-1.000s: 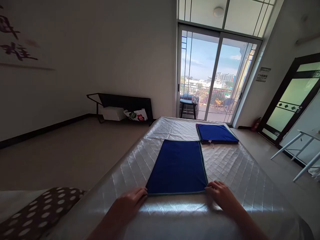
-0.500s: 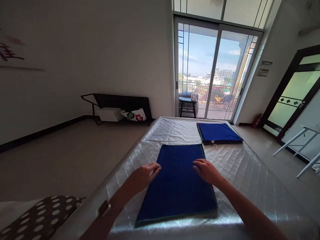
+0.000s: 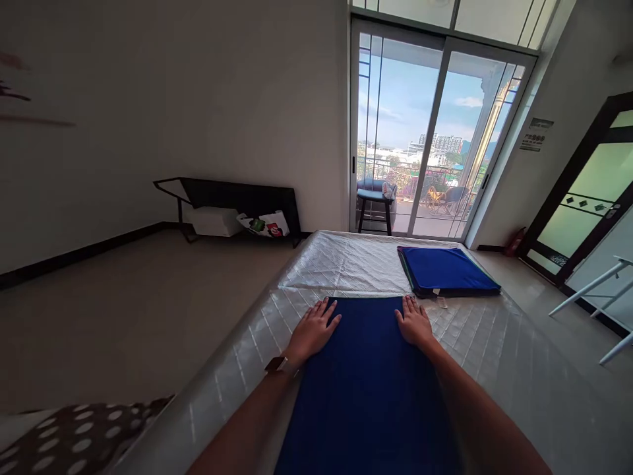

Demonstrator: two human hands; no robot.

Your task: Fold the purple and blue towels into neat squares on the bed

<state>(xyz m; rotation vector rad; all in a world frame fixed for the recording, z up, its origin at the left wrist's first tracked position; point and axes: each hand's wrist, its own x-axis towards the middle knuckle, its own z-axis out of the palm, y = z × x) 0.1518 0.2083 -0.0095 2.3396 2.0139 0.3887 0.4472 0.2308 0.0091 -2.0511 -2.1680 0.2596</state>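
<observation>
A dark blue folded cloth [image 3: 370, 389] lies flat in front of me on a quilted, silvery mattress [image 3: 257, 349]. My left hand [image 3: 315, 328] rests palm down on its far left corner, fingers stretched out. On the far right corner, my right hand [image 3: 414, 321] lies the same way, its fingers flat and slightly apart. Neither hand grips anything. The near edge of the cloth runs out of view at the bottom. Beyond my right hand sits a neat stack of folded blue cloths [image 3: 448, 269] with a small white tag on its near side.
A brown cloth with white dots [image 3: 84, 435] is at the lower left. By the wall stands a black low frame [image 3: 237, 201] with a white box [image 3: 213, 221] and a printed bag [image 3: 267, 225] beneath. A stool [image 3: 374, 204] shows at the sliding glass door [image 3: 435, 145].
Both hands have moved forward from above the cloth's middle to its far corners. Their curled fingers have straightened and now lie flat on it. The camera view has shifted slightly.
</observation>
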